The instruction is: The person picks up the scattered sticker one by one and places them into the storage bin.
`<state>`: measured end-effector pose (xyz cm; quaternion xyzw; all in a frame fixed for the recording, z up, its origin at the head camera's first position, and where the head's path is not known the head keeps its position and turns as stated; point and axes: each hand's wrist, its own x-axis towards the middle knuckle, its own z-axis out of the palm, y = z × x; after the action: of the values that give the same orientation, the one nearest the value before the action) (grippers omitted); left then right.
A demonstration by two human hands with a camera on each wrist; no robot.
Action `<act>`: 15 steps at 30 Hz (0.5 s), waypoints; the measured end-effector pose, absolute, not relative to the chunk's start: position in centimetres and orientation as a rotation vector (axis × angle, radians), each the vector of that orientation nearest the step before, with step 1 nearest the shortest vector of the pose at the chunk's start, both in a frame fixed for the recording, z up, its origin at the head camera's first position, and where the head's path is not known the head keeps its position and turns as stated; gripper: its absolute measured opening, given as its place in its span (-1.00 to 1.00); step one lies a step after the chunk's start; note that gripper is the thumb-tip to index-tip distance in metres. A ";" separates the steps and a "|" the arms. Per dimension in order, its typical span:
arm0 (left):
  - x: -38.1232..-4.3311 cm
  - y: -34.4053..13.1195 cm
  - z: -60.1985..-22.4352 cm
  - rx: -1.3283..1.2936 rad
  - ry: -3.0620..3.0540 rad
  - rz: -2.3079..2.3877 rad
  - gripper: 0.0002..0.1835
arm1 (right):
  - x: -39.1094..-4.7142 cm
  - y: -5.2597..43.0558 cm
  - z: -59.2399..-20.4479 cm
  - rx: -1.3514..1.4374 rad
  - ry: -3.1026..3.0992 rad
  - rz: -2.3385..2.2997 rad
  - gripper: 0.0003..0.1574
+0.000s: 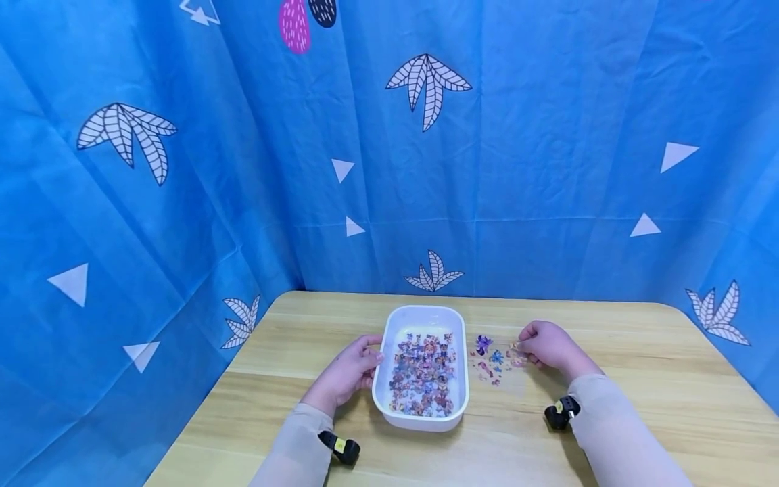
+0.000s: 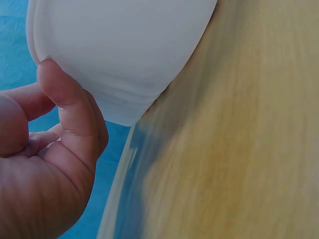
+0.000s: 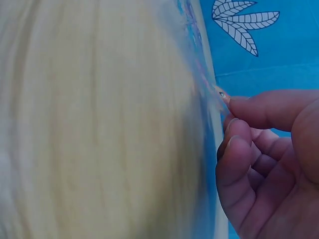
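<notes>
On the left side of the white plastic basin [image 1: 421, 423] is my left hand [image 1: 349, 370], gripping the rim. In the left wrist view the thumb lies against the basin's outer wall [image 2: 129, 55], close under the rim. Colourful cartoon stickers [image 1: 426, 372] cover the basin's floor. To the right of the basin, my right hand [image 1: 546, 348] pinches the right edge of a clear sticker sheet [image 1: 497, 356] with purple, blue and pink figures. The right wrist view shows the sheet [image 3: 202, 74] nearly edge-on, its corner between thumb and fingertips.
Both stand on a light wooden table [image 1: 645, 379]. Blue curtains [image 1: 548, 169] with white leaf and triangle prints hang behind the table and at its sides. Small black cameras are strapped to both sleeves [image 1: 615, 419].
</notes>
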<state>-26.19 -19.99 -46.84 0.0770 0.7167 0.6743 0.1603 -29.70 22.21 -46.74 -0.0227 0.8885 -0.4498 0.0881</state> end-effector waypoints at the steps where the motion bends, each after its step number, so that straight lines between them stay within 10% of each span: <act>1: -26.2 -20.0 -46.9 0.219 2.047 1.925 -0.44 | -29.7 22.2 -46.7 -0.069 2.645 -1.337 -0.81; 15: -26.3 -20.1 -46.8 0.209 2.051 1.918 -0.45 | -29.3 22.7 -46.0 -0.103 2.708 -1.349 -0.80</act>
<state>-26.26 -20.06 -46.79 0.0731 0.7187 0.6721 0.1624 -29.28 22.66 -45.99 -0.0340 0.8932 -0.4448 0.0571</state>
